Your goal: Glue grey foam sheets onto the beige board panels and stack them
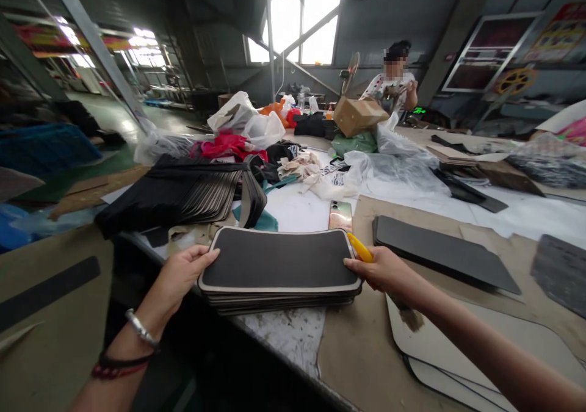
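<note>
A black rectangular panel (279, 258) with rounded corners and a pale border lies on top of a stack of similar panels (284, 302) at the table edge. My left hand (185, 271) pinches its left edge, thumb on top. At the right edge, my right hand (378, 268) has its thumb on the panel and its fingers under it. That same hand also keeps hold of a brush, whose yellow handle (361, 248) sticks out above the fingers; a brownish, bristle-like end (412, 319) shows below the wrist. Just behind the panel lies a phone (340, 215).
Black sheets (439, 250) and pale rounded panels (476, 345) lie on brown paper at right. A fanned row of dark panels (210, 195) stands at back left. Plastic bags, cloth and a cardboard box (359, 116) are piled farther back; a person (396, 82) is behind them.
</note>
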{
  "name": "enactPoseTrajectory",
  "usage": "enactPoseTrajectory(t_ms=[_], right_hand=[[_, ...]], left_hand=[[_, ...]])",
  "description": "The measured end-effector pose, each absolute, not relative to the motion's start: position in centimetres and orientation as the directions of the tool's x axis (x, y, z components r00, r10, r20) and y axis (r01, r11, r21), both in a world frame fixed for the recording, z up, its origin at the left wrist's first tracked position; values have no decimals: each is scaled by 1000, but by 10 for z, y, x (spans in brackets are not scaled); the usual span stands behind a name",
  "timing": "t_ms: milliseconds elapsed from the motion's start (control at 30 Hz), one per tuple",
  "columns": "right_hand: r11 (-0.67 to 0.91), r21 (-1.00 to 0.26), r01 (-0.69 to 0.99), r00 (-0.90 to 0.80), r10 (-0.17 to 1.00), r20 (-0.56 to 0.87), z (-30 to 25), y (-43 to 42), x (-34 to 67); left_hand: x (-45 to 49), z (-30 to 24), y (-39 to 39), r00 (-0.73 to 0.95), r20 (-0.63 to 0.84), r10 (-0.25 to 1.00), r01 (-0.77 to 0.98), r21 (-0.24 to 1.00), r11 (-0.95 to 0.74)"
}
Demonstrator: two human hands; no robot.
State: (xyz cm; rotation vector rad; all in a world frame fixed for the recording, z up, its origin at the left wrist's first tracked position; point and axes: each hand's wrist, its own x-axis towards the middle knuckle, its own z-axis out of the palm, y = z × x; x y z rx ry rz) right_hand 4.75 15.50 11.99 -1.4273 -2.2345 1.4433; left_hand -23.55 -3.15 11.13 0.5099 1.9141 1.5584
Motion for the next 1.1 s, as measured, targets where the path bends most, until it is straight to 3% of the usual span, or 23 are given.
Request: enactPoseTrajectory(t_ms=[333, 833, 900, 1100], right_hand=[[165, -654, 738, -520, 756, -397, 121, 153, 42], [215, -586, 781, -520, 743, -421, 130, 151, 40], [251, -614, 748, -555, 744, -373, 128, 150, 43], [498, -702, 509, -685, 728, 19, 120, 132, 67]], left_hand=[[-236, 105, -27, -808, -235, 540, -73, 950, 305], [-240, 101, -27, -778, -222, 588, -58, 957, 284], [-240, 100, -29, -784, -201, 588, -52, 964, 260], [-232, 98, -41, -896, -7, 445, 74, 983, 165]])
